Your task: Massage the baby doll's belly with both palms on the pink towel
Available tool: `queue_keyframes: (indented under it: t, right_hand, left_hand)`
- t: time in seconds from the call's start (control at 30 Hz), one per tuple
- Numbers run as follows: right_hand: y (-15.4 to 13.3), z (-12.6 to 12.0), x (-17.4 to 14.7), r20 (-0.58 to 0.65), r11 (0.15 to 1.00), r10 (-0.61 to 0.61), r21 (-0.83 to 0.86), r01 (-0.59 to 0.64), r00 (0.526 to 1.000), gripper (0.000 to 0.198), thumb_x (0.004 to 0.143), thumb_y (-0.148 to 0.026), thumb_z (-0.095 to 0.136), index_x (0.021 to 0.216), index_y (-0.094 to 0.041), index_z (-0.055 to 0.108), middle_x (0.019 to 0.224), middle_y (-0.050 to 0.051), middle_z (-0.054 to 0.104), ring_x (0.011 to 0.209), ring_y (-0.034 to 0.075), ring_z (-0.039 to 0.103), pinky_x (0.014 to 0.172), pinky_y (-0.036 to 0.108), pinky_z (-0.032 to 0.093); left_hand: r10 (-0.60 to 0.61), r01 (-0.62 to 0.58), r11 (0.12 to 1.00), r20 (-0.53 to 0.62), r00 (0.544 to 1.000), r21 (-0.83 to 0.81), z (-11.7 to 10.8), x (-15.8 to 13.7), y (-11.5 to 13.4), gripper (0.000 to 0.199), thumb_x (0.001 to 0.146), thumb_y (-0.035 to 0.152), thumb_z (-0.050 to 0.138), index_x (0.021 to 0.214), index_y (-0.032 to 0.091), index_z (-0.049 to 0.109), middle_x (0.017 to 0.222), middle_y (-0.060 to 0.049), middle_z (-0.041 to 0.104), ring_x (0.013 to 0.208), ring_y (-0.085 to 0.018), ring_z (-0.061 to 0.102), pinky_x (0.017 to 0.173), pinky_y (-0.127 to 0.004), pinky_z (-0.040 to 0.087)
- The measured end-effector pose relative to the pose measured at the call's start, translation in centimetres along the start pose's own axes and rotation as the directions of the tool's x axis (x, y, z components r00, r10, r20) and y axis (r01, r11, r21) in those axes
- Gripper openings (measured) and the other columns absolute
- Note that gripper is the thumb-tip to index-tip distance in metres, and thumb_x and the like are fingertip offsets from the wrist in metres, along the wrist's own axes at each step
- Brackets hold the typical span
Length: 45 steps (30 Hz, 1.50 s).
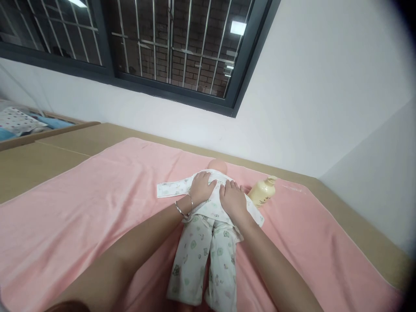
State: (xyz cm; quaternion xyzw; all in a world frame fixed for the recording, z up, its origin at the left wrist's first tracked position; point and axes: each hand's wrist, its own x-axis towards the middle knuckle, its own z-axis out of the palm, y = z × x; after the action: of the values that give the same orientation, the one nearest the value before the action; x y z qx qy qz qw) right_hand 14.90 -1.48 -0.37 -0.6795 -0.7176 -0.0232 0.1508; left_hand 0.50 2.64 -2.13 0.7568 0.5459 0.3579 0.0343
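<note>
A baby doll (217, 165) lies on a pink blanket (130, 182), its head pointing toward the wall. It wears a white printed top (212, 203) and matching trousers (191, 251). My left hand (201, 187) rests flat on the left side of the top, fingers stretched out; a silver bracelet (183, 208) circles that wrist. On the right side of the chest lies my right hand (233, 199), palm down with fingers extended. Both hands touch the cloth without gripping it. One sleeve (172, 189) reaches out to the left. The doll's face cannot be made out.
A pale yellow bottle (264, 190) lies tilted on the blanket, right of the doll. Behind the tan board surface (74, 143) rises a white wall (312, 95) with a dark-framed, barred window (175, 52). Folded fabrics (22, 121) lie at the far left.
</note>
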Motion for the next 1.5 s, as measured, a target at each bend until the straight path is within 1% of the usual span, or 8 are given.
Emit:
queue_keyframes:
  t: [0.33,0.5,0.73,0.93,1.1,1.27,1.37,1.5]
  right_hand:
    - [-0.8,0.7,-0.4,-0.049,0.955,-0.23,0.18,0.235,0.972,0.054,0.097,-0.024,0.025,0.144,-0.001,0.04,0.152,0.018,0.036,0.145,0.026,0.027,0.119,0.04,0.019]
    - [0.7,2.1,1.1,-0.103,0.889,-0.273,0.354,0.292,0.956,0.054,0.097,-0.031,0.032,0.144,-0.01,0.043,0.155,0.01,0.033,0.146,0.021,0.024,0.121,0.042,0.016]
    - [1.2,2.3,1.4,-0.075,0.916,-0.198,0.34,0.212,0.977,0.059,0.097,-0.04,0.034,0.148,-0.01,0.038,0.156,0.011,0.03,0.147,0.025,0.021,0.12,0.044,0.017]
    - [1.3,1.6,1.4,-0.032,0.938,-0.137,0.317,0.14,0.99,0.065,0.096,-0.048,0.036,0.146,-0.006,0.037,0.153,0.017,0.034,0.145,0.027,0.027,0.118,0.043,0.019]
    - [0.0,-1.0,-0.1,-0.012,0.968,-0.132,0.212,0.132,0.991,0.044,0.095,-0.04,0.039,0.126,-0.014,0.057,0.13,0.015,0.06,0.125,0.029,0.05,0.106,0.04,0.034]
    - [-0.3,-2.6,-0.6,0.01,0.976,-0.171,0.135,0.168,0.985,0.033,0.096,-0.032,0.034,0.1,-0.019,0.065,0.099,0.01,0.07,0.104,0.026,0.059,0.095,0.036,0.038]
    - [1.2,-1.3,0.9,0.045,0.962,-0.173,0.221,0.159,0.984,0.041,0.1,-0.038,0.029,0.116,-0.018,0.061,0.118,0.011,0.066,0.118,0.024,0.055,0.103,0.038,0.033]
    - [3.3,0.8,2.8,0.072,0.963,-0.101,0.259,0.079,0.992,0.056,0.101,-0.046,0.025,0.14,-0.011,0.044,0.148,0.016,0.043,0.142,0.025,0.032,0.116,0.047,0.013]
  left_hand:
    - [0.215,-0.23,0.958,0.104,0.971,0.17,-1.5,-0.3,1.0,0.033,0.098,0.024,0.036,0.122,0.017,0.058,0.121,-0.011,0.064,0.117,-0.025,0.056,0.103,-0.043,0.04]
    - [0.193,-0.195,0.97,0.026,0.981,0.147,-1.4,-0.8,0.9,0.033,0.097,0.022,0.036,0.12,0.014,0.058,0.122,-0.013,0.063,0.121,-0.026,0.053,0.107,-0.043,0.039]
    - [0.102,-0.106,0.991,0.052,0.993,0.077,-1.0,-0.7,-0.5,0.038,0.097,0.036,0.041,0.128,0.016,0.051,0.134,-0.013,0.056,0.128,-0.026,0.047,0.111,-0.045,0.035]
    - [0.15,-0.162,0.981,0.119,0.981,0.103,-2.1,-1.0,-0.2,0.036,0.098,0.035,0.039,0.125,0.017,0.053,0.13,-0.013,0.058,0.126,-0.026,0.05,0.108,-0.044,0.038]
    - [0.096,-0.132,0.972,0.185,0.978,0.197,-4.1,-1.7,2.6,0.027,0.091,0.02,0.045,0.114,0.016,0.058,0.116,-0.014,0.063,0.112,-0.028,0.057,0.095,-0.044,0.046]
    - [0.2,-0.23,0.964,0.213,0.956,0.13,-4.4,-1.9,3.4,0.026,0.089,0.015,0.044,0.106,0.016,0.063,0.113,-0.013,0.066,0.11,-0.027,0.06,0.098,-0.042,0.045]
    - [0.148,-0.167,0.979,0.158,0.976,0.115,-3.0,-1.3,1.9,0.037,0.095,0.029,0.043,0.126,0.013,0.055,0.134,-0.016,0.058,0.129,-0.029,0.049,0.108,-0.044,0.037]
    - [0.052,-0.064,0.993,0.124,0.991,0.097,-1.6,-0.7,-0.2,0.057,0.095,0.051,0.042,0.137,0.013,0.046,0.145,-0.015,0.048,0.137,-0.029,0.041,0.113,-0.042,0.032]
